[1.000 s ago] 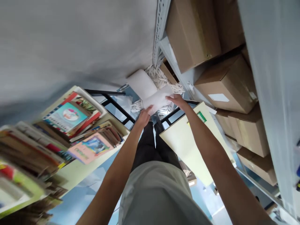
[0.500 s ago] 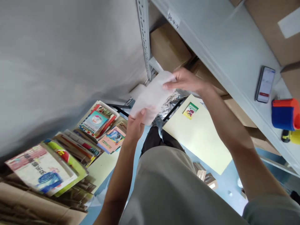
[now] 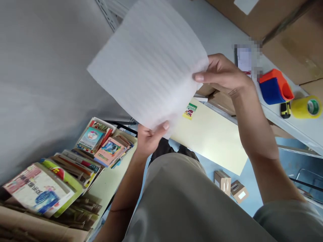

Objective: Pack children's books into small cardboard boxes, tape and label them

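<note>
A white packing foam sheet [image 3: 151, 64] with a faintly ribbed surface is held up in front of me, tilted, its upper part reaching the top of the view. My left hand [image 3: 150, 138] pinches its lower edge, thumb on the near face. At the right edge my right hand [image 3: 224, 74] grips it between thumb and fingers, the fingertips hidden behind the sheet. Beyond it on the right, a small green and yellow booklet [image 3: 189, 111] lies on a pale yellow tabletop [image 3: 214, 137], partly covered by the sheet.
Stacked books [image 3: 37, 191] stand on the left. On a grey shelf at right are a phone [image 3: 243, 58], an orange and blue holder [image 3: 275, 87], a yellow tape roll [image 3: 306, 107] and cardboard boxes [image 3: 292, 43]. Small cartons [image 3: 222, 181] sit on the floor. A grey wall [image 3: 50, 67] rises at left.
The foam sheet has come up and closer and shows much larger, spread flatter between my hands. My right hand has shifted right. The view has turned slightly towards the right-hand shelf.
</note>
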A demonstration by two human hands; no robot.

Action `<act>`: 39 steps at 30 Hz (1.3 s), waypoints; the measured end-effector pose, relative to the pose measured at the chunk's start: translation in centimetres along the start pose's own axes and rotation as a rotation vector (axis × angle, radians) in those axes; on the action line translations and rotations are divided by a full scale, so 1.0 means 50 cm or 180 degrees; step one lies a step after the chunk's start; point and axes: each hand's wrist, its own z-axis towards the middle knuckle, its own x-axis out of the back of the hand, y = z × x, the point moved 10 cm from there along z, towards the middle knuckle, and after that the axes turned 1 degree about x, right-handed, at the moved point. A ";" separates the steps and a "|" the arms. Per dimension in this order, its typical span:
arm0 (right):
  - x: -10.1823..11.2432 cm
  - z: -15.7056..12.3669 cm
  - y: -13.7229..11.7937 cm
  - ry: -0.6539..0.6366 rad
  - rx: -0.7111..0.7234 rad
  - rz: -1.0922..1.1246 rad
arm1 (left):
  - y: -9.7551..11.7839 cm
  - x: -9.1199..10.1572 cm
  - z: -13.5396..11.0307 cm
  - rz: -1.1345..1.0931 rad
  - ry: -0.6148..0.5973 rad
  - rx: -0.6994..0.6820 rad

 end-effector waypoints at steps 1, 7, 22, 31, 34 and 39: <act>0.025 -0.035 0.023 0.0099 -0.0020 0.0061 | -0.007 -0.033 -0.016 0.0122 -0.0061 -0.0034; 0.143 -0.268 0.178 0.0249 -0.0013 0.0579 | -0.089 -0.242 -0.115 0.1266 -0.0761 -0.0390; 0.170 -0.573 0.805 0.1046 -0.1895 0.1267 | -0.575 -0.464 -0.222 0.4420 -0.2648 0.0145; 0.119 -0.643 0.959 0.1646 -0.2220 0.0867 | -0.662 -0.440 -0.227 0.4131 -0.3000 0.0314; 0.114 -0.628 0.974 0.1714 -0.2212 0.0518 | -0.647 -0.390 -0.189 0.3859 -0.2711 0.0199; 0.104 -0.567 0.983 0.1674 -0.2211 0.0008 | -0.648 -0.235 -0.064 0.3942 -0.1886 0.0338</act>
